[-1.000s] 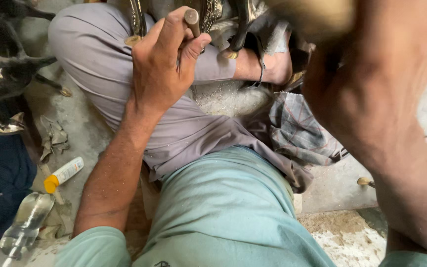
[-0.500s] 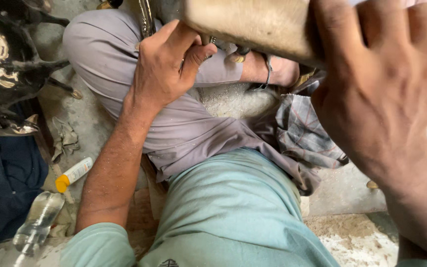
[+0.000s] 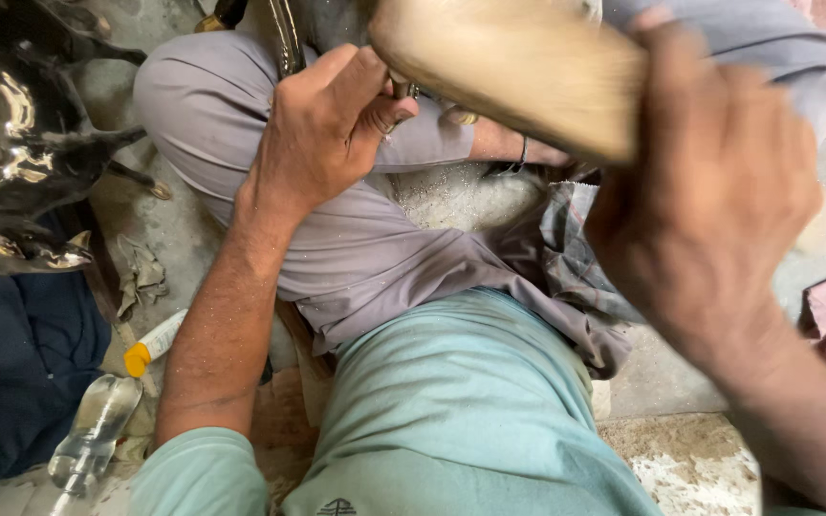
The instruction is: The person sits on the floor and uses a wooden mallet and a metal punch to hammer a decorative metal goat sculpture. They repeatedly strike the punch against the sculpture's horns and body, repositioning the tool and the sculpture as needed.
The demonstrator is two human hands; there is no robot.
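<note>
My left hand [image 3: 322, 134] is closed around a thin metal tool [image 3: 402, 89] whose tip shows just past my thumb, held over my bent knee in grey trousers [image 3: 375, 258]. My right hand [image 3: 709, 201] is raised close to the camera and grips a blurred wooden block [image 3: 518, 72], which hangs above the left hand and the tool. A dark metal piece [image 3: 289, 33] stands behind my left hand, mostly hidden.
A shiny dark metal figure [image 3: 21, 143] stands at the left. On the floor below it lie a white tube with an orange cap [image 3: 150, 346] and a clear plastic bottle [image 3: 93, 435]. Dark blue cloth [image 3: 11, 373] fills the lower left, a checked cloth [image 3: 576, 258] lies by my leg.
The wooden block in my right hand has swung down and to the left, closer over the left hand. My left hand stays closed on the tool, now lower in view.
</note>
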